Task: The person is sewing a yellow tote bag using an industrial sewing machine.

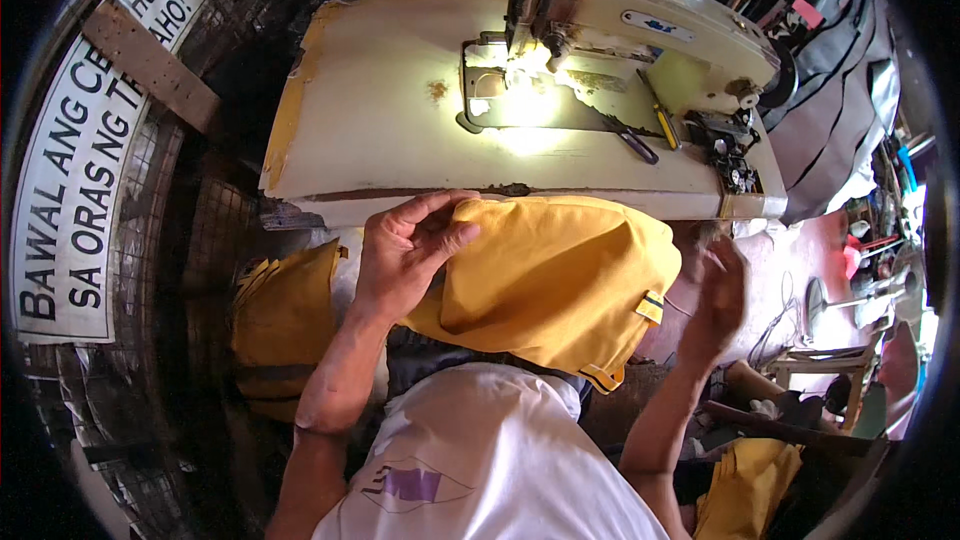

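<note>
My left hand (412, 248) pinches the upper left corner of a yellow cloth piece (560, 270) between thumb and fingers. The cloth drapes over my lap, just in front of the table's near edge, with a small striped tab (649, 308) at its right side. Off to the right of the cloth, my right hand (716, 295) is raised and apart from it. Its fingers are smeared by motion, so I cannot make out whether they hold anything. Beyond the cloth stands a sewing machine (650, 25), its lamp lighting the needle area.
On the worn sewing table (370, 90) lie dark-handled snips (636, 145) and a yellow-handled tool (664, 122). More yellow cloth (285, 315) hangs at the left, and another yellow pile (750, 485) rests at lower right. A wire mesh wall with a sign (75, 230) borders the left.
</note>
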{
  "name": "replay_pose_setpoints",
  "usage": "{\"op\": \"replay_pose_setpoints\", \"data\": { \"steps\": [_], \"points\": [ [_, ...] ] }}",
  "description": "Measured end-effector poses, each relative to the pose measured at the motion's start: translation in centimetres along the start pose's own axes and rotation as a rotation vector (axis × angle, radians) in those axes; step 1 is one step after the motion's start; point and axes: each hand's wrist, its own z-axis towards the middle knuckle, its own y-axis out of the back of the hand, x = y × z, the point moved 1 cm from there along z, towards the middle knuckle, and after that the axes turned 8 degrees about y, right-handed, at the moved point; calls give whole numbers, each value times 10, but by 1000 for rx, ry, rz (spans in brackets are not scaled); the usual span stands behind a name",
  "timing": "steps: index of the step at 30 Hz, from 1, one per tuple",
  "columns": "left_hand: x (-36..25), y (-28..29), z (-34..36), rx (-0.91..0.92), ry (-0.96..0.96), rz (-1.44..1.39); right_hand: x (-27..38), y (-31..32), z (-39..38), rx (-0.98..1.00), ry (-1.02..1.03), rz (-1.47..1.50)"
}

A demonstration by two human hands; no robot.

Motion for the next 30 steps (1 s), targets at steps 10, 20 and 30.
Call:
{"op": "replay_pose_setpoints", "data": {
  "steps": [10,20,30],
  "points": [
    [-8,-6,-9,41,-35,-23,41,-138,51,867,337,185],
    [-2,-7,-2,-135,-252,351,37,-150,21,618,290,96],
    [14,-10,0,-191,-164,132,28,-146,42,719,133,166]
  ]
}}
